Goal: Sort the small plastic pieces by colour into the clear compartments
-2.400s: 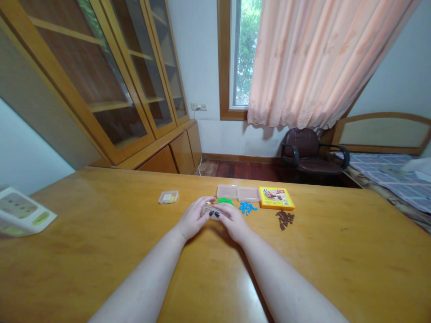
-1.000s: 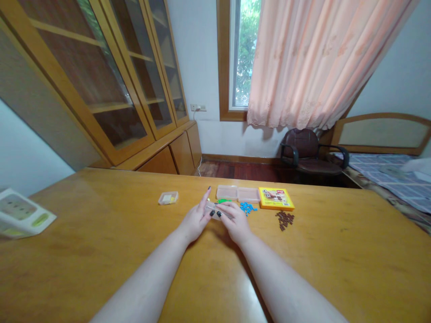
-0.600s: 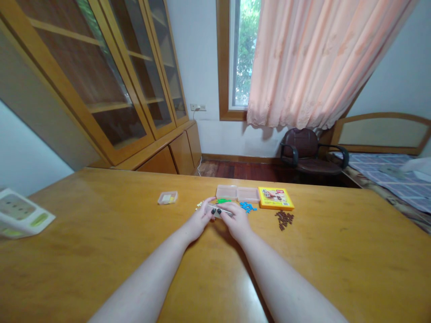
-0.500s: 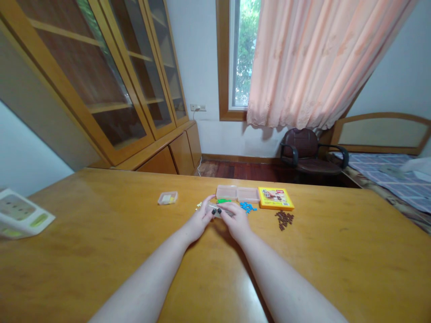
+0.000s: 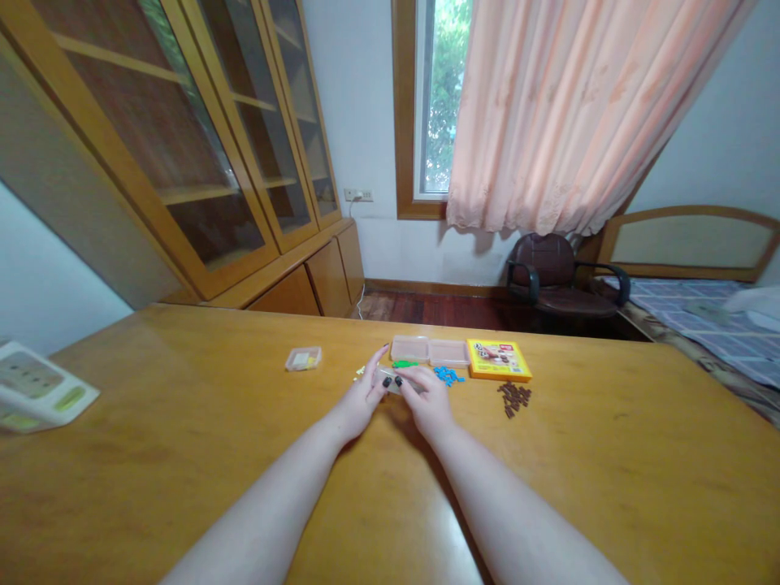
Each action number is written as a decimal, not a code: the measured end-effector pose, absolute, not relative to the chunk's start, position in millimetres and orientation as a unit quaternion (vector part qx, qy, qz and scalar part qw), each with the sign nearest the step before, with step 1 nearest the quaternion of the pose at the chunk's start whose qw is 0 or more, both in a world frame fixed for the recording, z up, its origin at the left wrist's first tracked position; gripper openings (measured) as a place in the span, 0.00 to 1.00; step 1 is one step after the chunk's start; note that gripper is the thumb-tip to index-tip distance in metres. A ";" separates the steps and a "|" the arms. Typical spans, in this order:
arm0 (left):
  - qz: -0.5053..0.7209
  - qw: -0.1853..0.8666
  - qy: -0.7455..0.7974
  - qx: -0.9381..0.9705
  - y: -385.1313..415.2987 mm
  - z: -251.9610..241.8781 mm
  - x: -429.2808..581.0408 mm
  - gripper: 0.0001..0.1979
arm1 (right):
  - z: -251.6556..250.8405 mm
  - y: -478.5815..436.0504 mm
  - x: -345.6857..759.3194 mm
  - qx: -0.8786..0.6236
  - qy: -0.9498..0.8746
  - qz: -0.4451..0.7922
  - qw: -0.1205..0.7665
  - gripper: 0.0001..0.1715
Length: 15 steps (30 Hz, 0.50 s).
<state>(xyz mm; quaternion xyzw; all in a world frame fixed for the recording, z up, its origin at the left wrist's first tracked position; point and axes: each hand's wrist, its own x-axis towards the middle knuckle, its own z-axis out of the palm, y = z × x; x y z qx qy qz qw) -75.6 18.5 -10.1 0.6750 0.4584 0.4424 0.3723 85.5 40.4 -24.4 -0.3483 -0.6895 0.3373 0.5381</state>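
Observation:
My left hand (image 5: 361, 398) and my right hand (image 5: 431, 400) meet over the middle of the table, gripping a small clear plastic box (image 5: 393, 389) from both sides. Both thumbs, with dark nails, press on its near side, and the fingers hide much of it. Just beyond lie green pieces (image 5: 405, 364), partly covered by my right hand. Blue pieces (image 5: 449, 375) are heaped to the right of that hand. A few pale yellow pieces (image 5: 359, 372) lie by my left fingers.
Two shallow clear trays (image 5: 449, 353) lie behind the pieces, beside a yellow box (image 5: 500, 360). Brown pieces (image 5: 515, 397) are piled in front of it. At left are a small clear container (image 5: 303, 359) and a white-and-green object (image 5: 45, 386). The wooden table (image 5: 183, 455) spreads around.
Almost nothing differs. The fingers have shifted very slightly on the clear plastic box, which stays in both hands.

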 end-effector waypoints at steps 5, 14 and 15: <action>0.430 0.372 0.455 0.685 18.3 -8.6 -75.8 0.37 | -24.5 40.3 85.2 -0.349 -0.685 0.343 0.541 0.12; 0.436 0.352 0.489 0.669 18.7 -12.5 -76.0 0.37 | -25.9 44.0 84.4 -0.360 -0.687 0.353 0.523 0.13; 0.446 0.347 0.500 0.657 19.5 -14.0 -76.3 0.37 | -26.5 44.8 84.5 -0.363 -0.694 0.355 0.511 0.13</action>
